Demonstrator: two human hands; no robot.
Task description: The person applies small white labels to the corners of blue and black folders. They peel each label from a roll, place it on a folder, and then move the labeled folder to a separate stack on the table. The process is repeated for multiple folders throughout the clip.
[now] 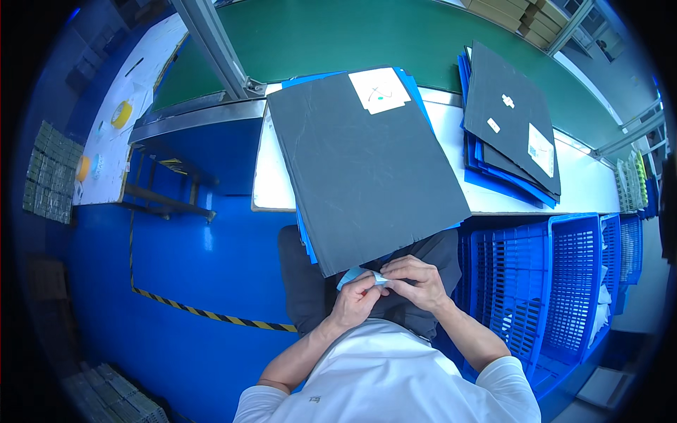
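Observation:
Close to my lap, my left hand [355, 302] and my right hand [416, 282] meet at a small light-blue, paper-like piece [348, 278]. Both hands pinch it, the fingers curled around its edges; what exactly it is cannot be made out. Just beyond them lies a large black sheet [367, 169] on a stack with blue sheets showing beneath. Its near corner juts past the table edge over my legs. A white label [379, 89] with a hand-drawn mark sits at the stack's far side.
A second stack of black and blue sheets [511, 120] rests at the right of the white table [268, 187]. Blue plastic baskets [508, 282] stand at my right. Behind runs a green surface [338, 35] with a metal post [211, 46]. Yellow tape [121, 114] lies on the left table.

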